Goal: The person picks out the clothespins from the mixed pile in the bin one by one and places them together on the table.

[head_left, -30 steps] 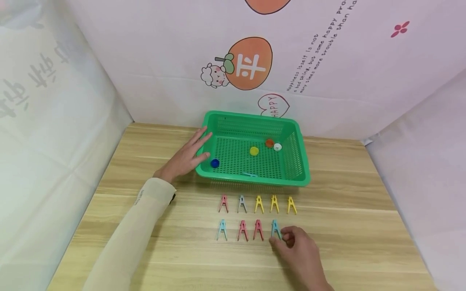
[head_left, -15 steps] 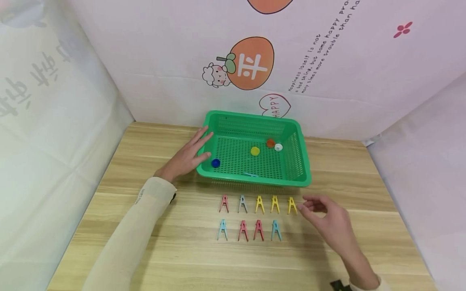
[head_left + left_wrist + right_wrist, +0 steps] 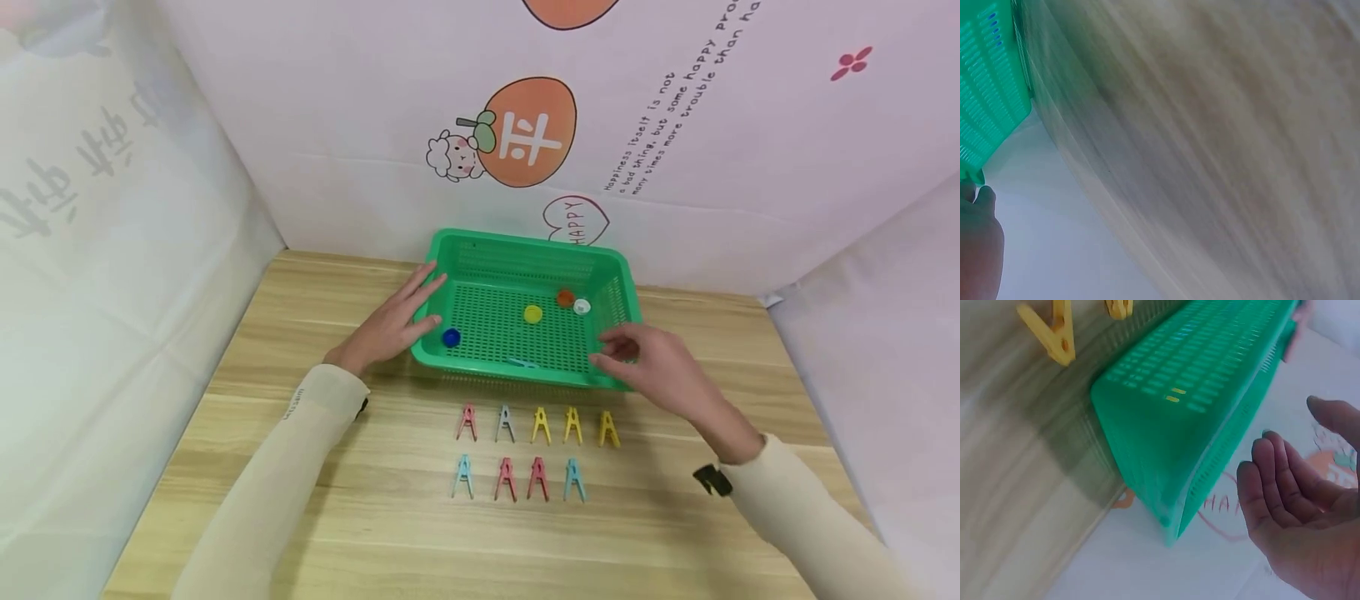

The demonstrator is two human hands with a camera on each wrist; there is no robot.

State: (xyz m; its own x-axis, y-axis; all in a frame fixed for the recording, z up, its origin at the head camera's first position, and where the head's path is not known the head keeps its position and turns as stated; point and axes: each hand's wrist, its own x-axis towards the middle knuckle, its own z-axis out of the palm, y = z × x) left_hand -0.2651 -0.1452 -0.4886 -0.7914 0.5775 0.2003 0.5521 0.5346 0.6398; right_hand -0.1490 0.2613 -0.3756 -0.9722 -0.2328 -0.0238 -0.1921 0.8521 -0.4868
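Note:
A green plastic basket (image 3: 525,238) stands at the back of the table, with my left hand (image 3: 390,323) resting fingers spread on its left rim. My right hand (image 3: 660,371) hovers over the basket's right front corner; in the right wrist view its fingers (image 3: 1266,481) bend slightly, thumb apart, nothing between them. Inside the basket lie a blue cap (image 3: 451,337), a yellow cap (image 3: 532,314), an orange cap (image 3: 565,298), a white cap (image 3: 582,307) and a light-blue clothespin (image 3: 522,363). Nearest the right hand on the table is a yellow clothespin (image 3: 609,429).
Two rows of clothespins lie in front of the basket, among them a grey one (image 3: 505,423), a pink one (image 3: 537,478) and a light-blue one (image 3: 574,480). A printed cloth wall (image 3: 360,200) rises right behind the basket.
My right hand has gone from the front row's right-hand light-blue clothespin, past the yellow clothespin at the right, up over the basket's corner. The left hand has stayed on the rim.

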